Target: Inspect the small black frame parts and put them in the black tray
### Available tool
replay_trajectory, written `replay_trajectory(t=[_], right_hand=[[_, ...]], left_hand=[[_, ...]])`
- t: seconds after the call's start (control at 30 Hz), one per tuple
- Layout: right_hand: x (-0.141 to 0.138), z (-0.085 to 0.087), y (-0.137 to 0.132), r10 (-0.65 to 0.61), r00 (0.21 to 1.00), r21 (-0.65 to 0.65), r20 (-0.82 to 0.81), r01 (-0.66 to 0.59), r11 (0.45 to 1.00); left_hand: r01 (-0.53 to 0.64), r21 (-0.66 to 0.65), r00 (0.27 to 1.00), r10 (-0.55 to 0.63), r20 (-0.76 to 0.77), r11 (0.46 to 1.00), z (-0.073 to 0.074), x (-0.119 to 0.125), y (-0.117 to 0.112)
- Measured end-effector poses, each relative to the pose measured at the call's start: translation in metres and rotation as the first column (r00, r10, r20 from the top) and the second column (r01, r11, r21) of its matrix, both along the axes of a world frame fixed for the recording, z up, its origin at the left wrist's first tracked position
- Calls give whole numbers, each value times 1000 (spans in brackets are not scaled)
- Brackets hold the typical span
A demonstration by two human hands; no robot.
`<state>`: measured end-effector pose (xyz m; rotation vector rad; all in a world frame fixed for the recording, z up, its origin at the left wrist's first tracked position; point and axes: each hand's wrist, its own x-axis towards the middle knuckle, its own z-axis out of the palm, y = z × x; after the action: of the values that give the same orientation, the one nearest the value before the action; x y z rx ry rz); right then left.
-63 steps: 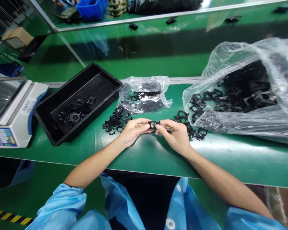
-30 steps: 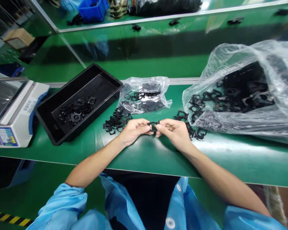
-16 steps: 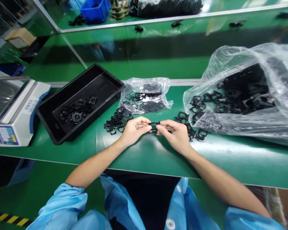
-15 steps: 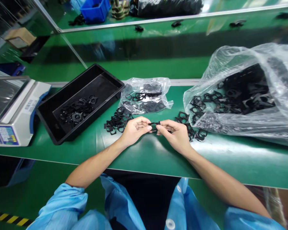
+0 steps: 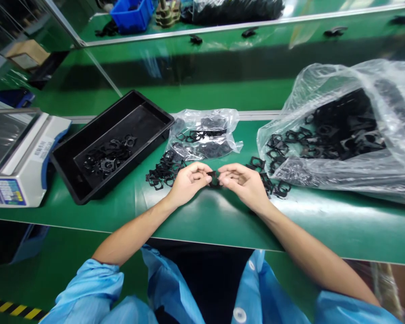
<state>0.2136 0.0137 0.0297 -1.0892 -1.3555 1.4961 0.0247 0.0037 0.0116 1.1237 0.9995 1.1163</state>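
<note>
Head view: small black part (image 5: 213, 179) pinched in left hand (image 5: 190, 182) over green tabletop (image 5: 202, 222), outline partly hidden. Right hand (image 5: 245, 183) loosely curled just beside, contact impossible to tell. Large clear bag (image 5: 340, 172) cut off at right edge.

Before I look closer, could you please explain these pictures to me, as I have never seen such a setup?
There is no robot: a person works bare-handed. Every picture comes from one camera worn on the head, looking forward and down. The left hand holds a small black part; the right hand is close at its other side, though I cannot tell whether it touches. The green table bears a black tray, a small clear bag and a large clear bag, all with black pieces inside. More loose pieces lie near both hands. At the left stands what looks like a scale.
</note>
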Motion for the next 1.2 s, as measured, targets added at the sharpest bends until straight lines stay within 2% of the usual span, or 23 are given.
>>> replay_trajectory(t=[0.07, 0.17, 0.3, 0.43, 0.7, 0.9, 1.1, 1.2], right_hand=[[0, -1, -1, 26, 999, 63, 45, -29, 998], [0, -4, -3, 28, 994, 135, 106, -43, 990], [0, -7, -3, -12, 991, 192, 131, -13, 981], [0, -5, -3, 1, 986, 221, 164, -38, 975], [-2, 1, -3, 43, 999, 42, -5, -43, 998], [0, 5, -1, 101, 994, -58, -51, -104, 993], [-1, 6, -1, 80, 996, -28, -44, -81, 996], [-2, 9, -3, 85, 994, -21, -68, -87, 996]], left_hand=[[-37, -34, 998, 38, 43, 999, 1, 0, 1], [-16, -66, 999, 18, 36, 998, 2, 0, 2], [12, -41, 1000, -12, -1, 999, 2, 0, 0], [14, -20, 1000, -13, 21, 1000, 2, 0, 0], [37, -116, 992, -22, 128, 993, 3, 0, 1], [20, -166, 993, -1, 117, 986, 4, -1, 0], [-33, -130, 993, 47, 110, 991, 4, -1, 0], [-20, -160, 993, 38, 111, 987, 3, -1, 1]])
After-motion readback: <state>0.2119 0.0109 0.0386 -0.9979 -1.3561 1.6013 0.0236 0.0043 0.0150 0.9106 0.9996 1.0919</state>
